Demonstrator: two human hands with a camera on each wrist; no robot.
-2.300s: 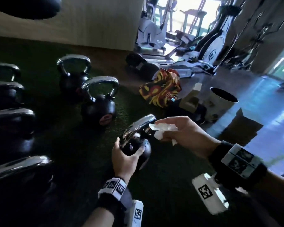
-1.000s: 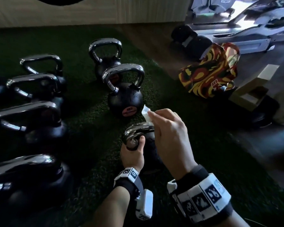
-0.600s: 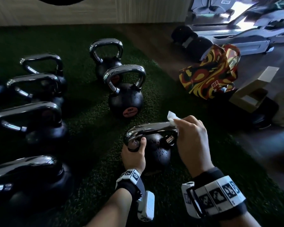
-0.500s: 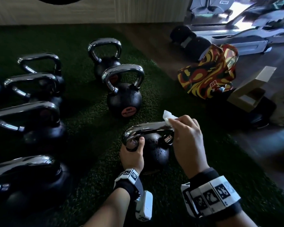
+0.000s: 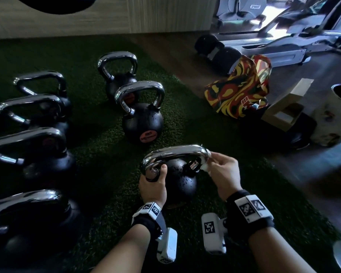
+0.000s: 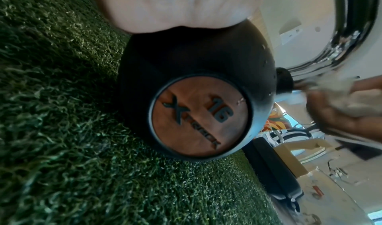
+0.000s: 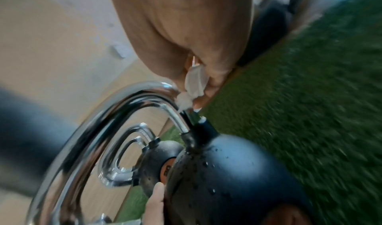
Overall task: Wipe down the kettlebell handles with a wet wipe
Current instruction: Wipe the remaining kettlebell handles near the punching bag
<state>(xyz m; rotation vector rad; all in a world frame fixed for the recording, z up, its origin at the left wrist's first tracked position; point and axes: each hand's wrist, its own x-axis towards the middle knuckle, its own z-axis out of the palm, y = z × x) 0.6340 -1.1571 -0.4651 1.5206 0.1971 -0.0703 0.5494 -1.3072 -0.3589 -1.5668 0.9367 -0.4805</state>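
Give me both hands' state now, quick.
Left hand: grips the kettlebell handle at its left base.
Right hand: pinches the wet wipe against the handle's right bend.

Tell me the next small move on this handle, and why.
Probably slide the white wet wipe down the chrome handle's right leg toward the black kettlebell. The right hand pinches it at that bend, while the left hand grips the left leg.

Kettlebells (image 5: 142,117) left of patterned bag (image 5: 238,91)
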